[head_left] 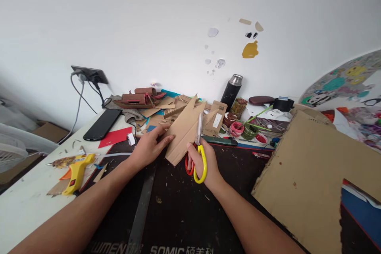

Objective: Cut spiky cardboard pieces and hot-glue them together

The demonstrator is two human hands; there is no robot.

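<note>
My left hand grips the left edge of a piece of brown cardboard, thumb on its near face. The piece has a slanted, pointed top and is held tilted above the dark mat. In my right hand is a pair of scissors with one yellow and one red handle loop. Their blades point up and lie against the right part of the cardboard; whether they are cutting into it I cannot tell. A steel ruler lies on the mat below my left hand.
A yellow glue gun and a black phone lie at left. Cardboard scraps and a brown model boat are behind. A black flask, paint pots and a large cardboard sheet stand or lie rightward.
</note>
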